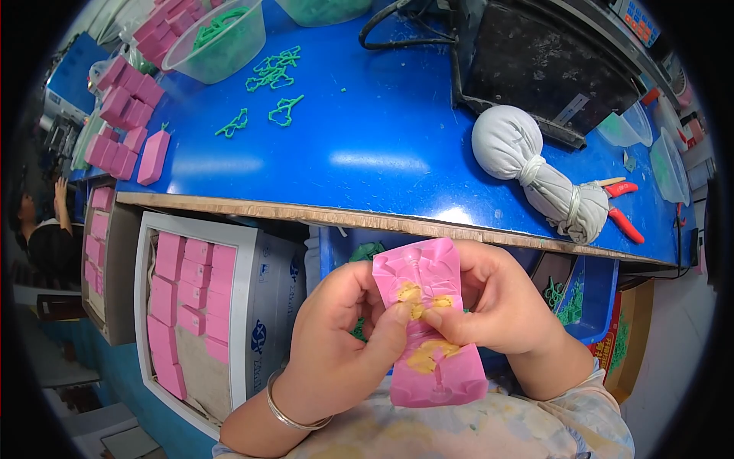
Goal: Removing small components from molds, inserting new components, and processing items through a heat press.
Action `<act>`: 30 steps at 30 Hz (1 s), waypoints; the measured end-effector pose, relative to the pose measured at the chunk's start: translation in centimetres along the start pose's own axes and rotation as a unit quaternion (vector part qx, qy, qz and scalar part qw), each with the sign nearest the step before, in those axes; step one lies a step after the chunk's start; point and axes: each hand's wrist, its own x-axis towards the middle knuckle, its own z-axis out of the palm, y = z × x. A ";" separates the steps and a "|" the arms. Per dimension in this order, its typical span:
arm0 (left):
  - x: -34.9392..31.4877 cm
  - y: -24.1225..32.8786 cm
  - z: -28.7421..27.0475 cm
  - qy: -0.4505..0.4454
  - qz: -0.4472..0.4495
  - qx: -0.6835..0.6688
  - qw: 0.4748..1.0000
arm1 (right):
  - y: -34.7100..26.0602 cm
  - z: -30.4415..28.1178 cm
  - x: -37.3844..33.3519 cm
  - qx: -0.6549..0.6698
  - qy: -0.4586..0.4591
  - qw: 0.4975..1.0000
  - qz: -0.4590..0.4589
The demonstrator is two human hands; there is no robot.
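Together in the head view, your left hand (348, 336) and right hand (505, 307) are clamped on a spread pink mold (419, 340), thumbs at its yellow patches (428, 357), just before the blue surface (329, 138) bearing a tied cloth bundle (508, 145).

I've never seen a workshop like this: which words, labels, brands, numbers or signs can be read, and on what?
I won't copy wording, only say where it stands.
White box: dark blue emblems and lettering on its side, turned sideways.
Red-and-yellow carton edge: printed characters.
Black case: a pale label, too small to read.
Blue-and-orange panel: marks too small to read.
Pink piece in the fingers: no lettering visible.
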 end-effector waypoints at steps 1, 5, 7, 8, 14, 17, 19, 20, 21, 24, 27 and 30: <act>0.0 -0.1 0.0 0.004 0.006 0.009 1.000 | 0.0 0.0 0.0 0.002 0.001 1.000 0.001; -0.1 -0.4 -0.2 0.007 0.017 0.027 0.999 | 0.1 0.0 0.0 -0.007 0.001 1.000 0.000; -0.1 -0.4 -0.2 0.008 0.017 0.023 1.000 | 0.2 0.0 0.0 -0.002 -0.001 1.000 0.000; -0.1 -0.4 -0.2 0.009 0.017 0.020 1.000 | 0.2 0.0 0.0 -0.003 -0.001 1.000 0.000; -0.2 -0.3 -0.2 0.012 0.012 0.018 1.000 | 0.2 0.0 0.0 -0.009 -0.003 1.000 0.000; -0.2 -0.3 -0.2 0.012 0.011 0.028 0.999 | 0.1 0.0 0.0 -0.004 0.001 1.000 0.000; -0.1 -0.2 -0.2 0.009 0.008 0.029 0.999 | 0.1 0.0 0.0 -0.002 0.001 1.000 -0.003; -0.1 -0.2 -0.1 0.007 0.006 0.030 0.999 | 0.1 0.0 -0.1 -0.002 0.001 1.000 -0.004; -0.1 -0.2 -0.2 0.007 0.006 0.030 1.000 | 0.1 -0.1 -0.1 0.005 0.002 1.000 0.000; -0.1 0.1 -0.4 0.006 0.020 0.032 0.999 | 0.1 -0.5 0.0 0.007 -0.016 1.000 0.006; -0.1 1.0 -0.4 0.017 0.010 -0.019 1.000 | 0.3 -1.2 0.0 0.051 -0.047 0.998 0.004; -0.1 1.0 -1.8 -0.009 -0.004 -0.011 1.000 | 0.2 -1.2 0.1 0.086 -0.076 0.993 0.001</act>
